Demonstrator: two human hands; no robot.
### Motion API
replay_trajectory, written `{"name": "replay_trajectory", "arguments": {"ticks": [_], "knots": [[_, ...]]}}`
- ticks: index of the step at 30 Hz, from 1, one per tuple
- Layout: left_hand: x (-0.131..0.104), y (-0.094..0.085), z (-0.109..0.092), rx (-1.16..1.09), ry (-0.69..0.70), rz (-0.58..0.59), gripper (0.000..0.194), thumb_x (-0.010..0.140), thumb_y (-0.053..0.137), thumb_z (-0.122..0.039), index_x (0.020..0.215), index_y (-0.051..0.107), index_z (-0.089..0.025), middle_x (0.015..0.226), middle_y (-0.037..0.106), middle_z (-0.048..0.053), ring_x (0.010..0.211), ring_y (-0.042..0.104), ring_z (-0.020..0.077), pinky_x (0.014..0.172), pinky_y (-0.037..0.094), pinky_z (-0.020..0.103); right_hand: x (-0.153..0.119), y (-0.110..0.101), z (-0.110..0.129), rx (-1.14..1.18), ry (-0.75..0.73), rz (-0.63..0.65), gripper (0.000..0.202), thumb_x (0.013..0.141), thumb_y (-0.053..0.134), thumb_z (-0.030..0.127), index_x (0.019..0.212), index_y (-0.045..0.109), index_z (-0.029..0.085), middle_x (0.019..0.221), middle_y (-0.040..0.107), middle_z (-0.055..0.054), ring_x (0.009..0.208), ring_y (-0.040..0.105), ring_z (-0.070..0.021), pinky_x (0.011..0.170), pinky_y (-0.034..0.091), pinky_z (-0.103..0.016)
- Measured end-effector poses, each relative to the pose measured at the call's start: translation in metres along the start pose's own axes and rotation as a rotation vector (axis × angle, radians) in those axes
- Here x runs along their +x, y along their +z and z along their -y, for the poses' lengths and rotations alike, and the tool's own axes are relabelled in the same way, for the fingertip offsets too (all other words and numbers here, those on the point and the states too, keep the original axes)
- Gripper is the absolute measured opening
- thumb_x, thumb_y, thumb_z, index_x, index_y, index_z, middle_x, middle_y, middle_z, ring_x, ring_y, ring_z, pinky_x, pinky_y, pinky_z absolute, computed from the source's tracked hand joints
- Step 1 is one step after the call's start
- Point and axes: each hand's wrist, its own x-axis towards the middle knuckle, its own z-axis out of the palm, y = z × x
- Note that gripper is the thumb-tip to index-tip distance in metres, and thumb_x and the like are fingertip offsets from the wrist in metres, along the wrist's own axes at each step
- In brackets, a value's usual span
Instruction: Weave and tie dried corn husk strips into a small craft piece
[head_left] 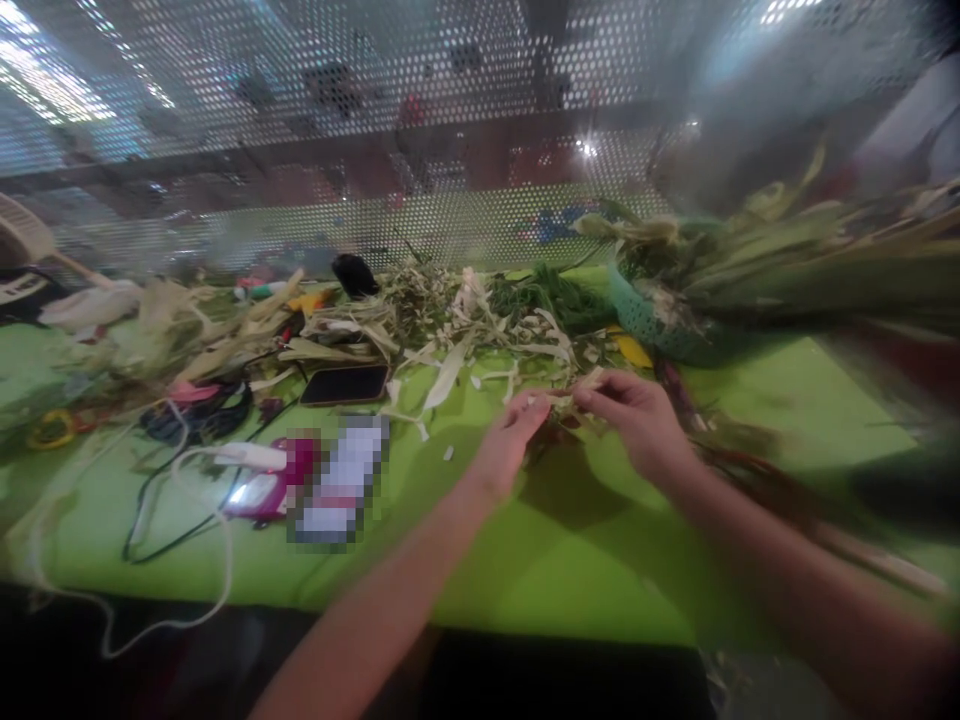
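Over the green tabletop [495,560], my left hand [508,445] is closed, its fingertips pinching one end of a small pale piece of dried husk [561,400]. My right hand [641,415] pinches the same piece from the other side, thumb against fingers. The fingers and some blur hide much of the piece. Just beyond both hands lie loose pale husk strips [450,375] and a bunch of thin green strands [559,300].
A teal basket [637,310] heaped with long husks [795,260] stands right. On the left lie a dark phone [345,384], a pixelated flat object [345,480], a magenta device [296,475] and a white cable [229,560]. A perforated screen [450,210] runs behind.
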Motion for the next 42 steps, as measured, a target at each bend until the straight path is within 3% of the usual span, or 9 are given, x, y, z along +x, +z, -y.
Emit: {"name": "replay_trajectory", "arguments": {"ticks": [3,6,9,14,21,26,29,37,42], "knots": [[0.004,-0.003,0.002,-0.028,-0.016,0.000,0.035,0.076,0.075,-0.039,0.101,0.063,-0.017,0.085,0.067,0.005,0.076,0.063,0.0141,0.059,0.048,0.024,-0.001,0.001,-0.003,-0.073,-0.010,0.028,0.028,0.071,0.078,0.044,0.070,0.067,0.018,0.069,0.062,0.000,0.065,0.053,-0.0132,0.061,0.043,-0.027],[0.006,-0.007,0.004,0.108,-0.004,0.011,0.034,0.076,0.075,-0.036,0.100,0.063,-0.016,0.083,0.066,0.003,0.068,0.060,0.0107,0.054,0.044,0.021,0.000,0.001,-0.003,-0.118,-0.021,0.025,0.029,0.072,0.077,0.045,0.069,0.066,0.018,0.068,0.060,0.000,0.064,0.052,-0.0133,0.060,0.042,-0.027],[0.005,-0.010,0.005,0.296,0.034,0.013,0.027,0.079,0.071,-0.036,0.096,0.063,-0.017,0.083,0.066,0.002,0.062,0.056,0.0078,0.058,0.045,0.023,-0.001,0.001,-0.001,-0.188,-0.059,-0.016,0.028,0.072,0.077,0.042,0.065,0.063,0.018,0.063,0.056,0.002,0.061,0.050,-0.0130,0.058,0.040,-0.027],[-0.001,-0.006,-0.001,0.440,0.067,0.031,0.014,0.084,0.063,-0.029,0.091,0.059,-0.018,0.087,0.063,0.002,0.073,0.059,0.0108,0.068,0.047,0.026,-0.004,0.001,0.002,-0.417,-0.152,0.026,0.020,0.079,0.071,0.031,0.065,0.062,0.018,0.066,0.058,0.001,0.063,0.051,-0.0135,0.059,0.038,-0.026],[-0.004,-0.001,-0.009,0.660,0.153,-0.003,0.018,0.088,0.060,-0.034,0.094,0.065,-0.018,0.091,0.067,0.005,0.081,0.061,0.0144,0.075,0.047,0.029,-0.004,-0.001,-0.003,-0.524,-0.275,0.041,0.019,0.083,0.068,0.030,0.068,0.063,0.018,0.069,0.061,-0.001,0.066,0.054,-0.0148,0.060,0.040,-0.027],[-0.002,-0.004,-0.001,0.490,0.098,-0.036,0.023,0.088,0.060,-0.038,0.095,0.067,-0.017,0.086,0.068,0.004,0.069,0.061,0.0120,0.071,0.048,0.029,-0.003,-0.001,0.002,-0.446,-0.173,0.019,0.017,0.083,0.068,0.034,0.079,0.067,0.018,0.075,0.066,-0.002,0.069,0.058,-0.0158,0.063,0.043,-0.027],[-0.001,-0.005,0.000,0.337,0.095,-0.101,0.022,0.087,0.061,-0.038,0.091,0.066,-0.017,0.082,0.066,0.002,0.069,0.060,0.0113,0.068,0.047,0.026,-0.005,0.001,0.002,-0.402,-0.081,0.109,0.021,0.084,0.067,0.039,0.087,0.069,0.019,0.079,0.069,-0.003,0.070,0.061,-0.0161,0.063,0.044,-0.027],[0.004,-0.005,0.007,0.200,0.104,-0.238,0.023,0.085,0.063,-0.041,0.086,0.065,-0.017,0.073,0.058,-0.001,0.061,0.048,0.0085,0.058,0.036,0.023,-0.011,0.009,-0.013,-0.550,-0.173,0.236,0.011,0.086,0.062,0.027,0.080,0.068,0.020,0.075,0.069,-0.001,0.069,0.060,-0.0165,0.064,0.044,-0.028],[-0.001,-0.003,-0.001,0.409,0.113,-0.166,0.023,0.090,0.057,-0.039,0.088,0.062,-0.017,0.074,0.057,0.000,0.064,0.047,0.0102,0.059,0.035,0.024,-0.008,0.004,0.000,-0.421,-0.101,0.065,0.016,0.084,0.066,0.036,0.086,0.068,0.020,0.079,0.069,-0.003,0.070,0.060,-0.0163,0.062,0.046,-0.028]]}}
